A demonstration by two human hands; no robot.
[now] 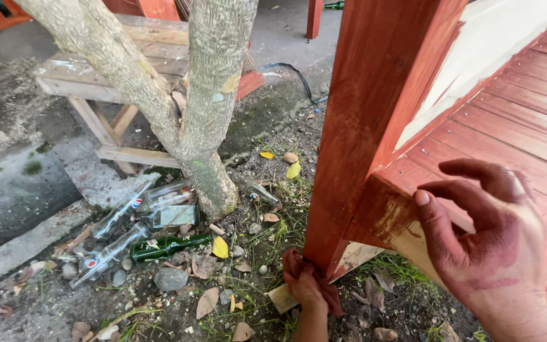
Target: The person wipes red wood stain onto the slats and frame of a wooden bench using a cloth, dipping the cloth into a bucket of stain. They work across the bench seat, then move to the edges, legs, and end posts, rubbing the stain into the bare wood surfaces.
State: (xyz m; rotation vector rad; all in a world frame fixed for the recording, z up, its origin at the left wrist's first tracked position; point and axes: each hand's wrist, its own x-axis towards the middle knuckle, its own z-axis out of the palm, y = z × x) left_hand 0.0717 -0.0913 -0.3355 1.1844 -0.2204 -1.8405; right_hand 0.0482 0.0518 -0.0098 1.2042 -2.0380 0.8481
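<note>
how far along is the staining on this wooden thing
Done: the post and slatted top are mostly red-brown. In hand: the left hand presses a stained rag at the post's foot; the right hand, stained too, rests by the rail. Left: bare pale wood on the rail below the top, and a pale unstained panel.

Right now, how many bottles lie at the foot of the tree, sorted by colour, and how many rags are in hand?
Clear bottles: 5
Green bottles: 1
Red-stained rags, held by the left hand against the red post: 1
Total: 7
The right hand holds nothing.
</note>
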